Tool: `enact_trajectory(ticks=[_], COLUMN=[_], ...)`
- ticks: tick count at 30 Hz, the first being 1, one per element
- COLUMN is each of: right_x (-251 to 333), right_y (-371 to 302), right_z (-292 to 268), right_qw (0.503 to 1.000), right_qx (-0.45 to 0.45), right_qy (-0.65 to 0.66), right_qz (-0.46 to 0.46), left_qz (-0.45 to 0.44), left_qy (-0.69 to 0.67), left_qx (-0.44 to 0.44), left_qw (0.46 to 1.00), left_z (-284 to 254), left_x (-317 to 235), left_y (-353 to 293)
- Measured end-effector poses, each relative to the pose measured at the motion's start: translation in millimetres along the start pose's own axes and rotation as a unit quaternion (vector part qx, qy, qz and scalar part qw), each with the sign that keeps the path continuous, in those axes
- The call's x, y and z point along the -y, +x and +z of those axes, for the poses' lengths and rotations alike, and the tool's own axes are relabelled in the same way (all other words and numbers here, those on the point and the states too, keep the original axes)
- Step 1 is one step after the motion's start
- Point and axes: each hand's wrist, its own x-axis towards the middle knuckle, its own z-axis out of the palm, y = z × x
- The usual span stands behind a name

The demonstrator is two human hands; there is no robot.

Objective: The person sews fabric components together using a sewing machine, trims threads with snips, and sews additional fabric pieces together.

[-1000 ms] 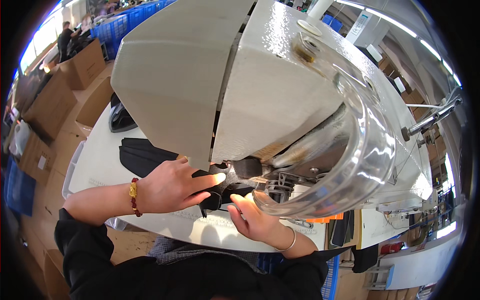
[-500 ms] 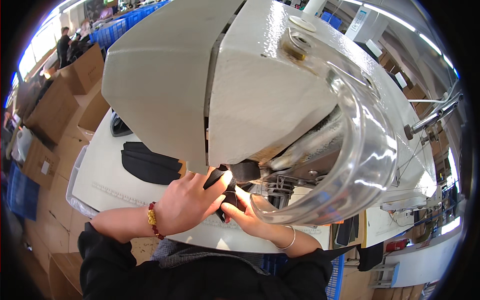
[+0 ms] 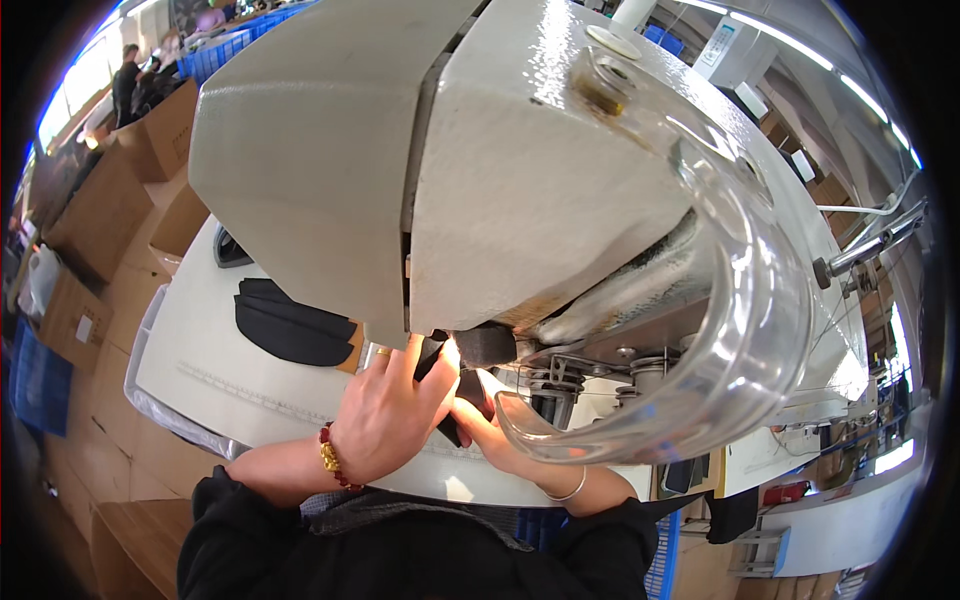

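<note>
Both hands work at a black fabric piece (image 3: 474, 394) under the head of a large cream sewing machine (image 3: 530, 190). My left hand (image 3: 385, 415), with a red-beaded bracelet at the wrist, has its fingers closed on the fabric's left and upper part. My right hand (image 3: 498, 437), wearing a thin bangle, pinches its lower right side with thumb and fingers. More of the black material (image 3: 487, 345) lies beyond my fingertips, beside the machine's underside. The needle area is hidden by the machine head and my fingers.
A curved clear plastic guard (image 3: 745, 370) arches over the right side. Stacked black fabric pieces (image 3: 290, 325) lie on the white table (image 3: 240, 385), near a ruler strip (image 3: 250, 395). Cardboard boxes (image 3: 105, 225) and a blue crate (image 3: 40, 375) stand left; a person (image 3: 126, 85) is farther back.
My left hand and forearm have shifted slightly and turned more upright, still on the fabric. My right hand keeps its pinch with little movement. The view has tilted a little.
</note>
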Motion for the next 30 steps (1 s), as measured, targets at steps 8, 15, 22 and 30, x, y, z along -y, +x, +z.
enact_trajectory(ticks=[8,15,22,30], right_x=[1,3,-47,-45], right_y=[-2,0,3,7], right_z=[2,5,9,4], right_qw=[0.993,0.994,0.971,0.990], right_qx=[-0.079,-0.078,-0.062,-0.101], right_qy=[-0.029,0.062,0.231,0.067], right_qz=[0.087,0.048,0.003,0.077], left_qz=[-0.032,0.000,0.106,0.317], left_qy=[-0.005,-0.103,-0.151,-0.124], left_qx=[-0.008,0.115,0.227,0.051], left_qw=[0.999,0.988,0.956,0.939], left_z=[5,-23,-47,-24], left_x=[-12,25,59,68], left_y=[2,-2,22,9])
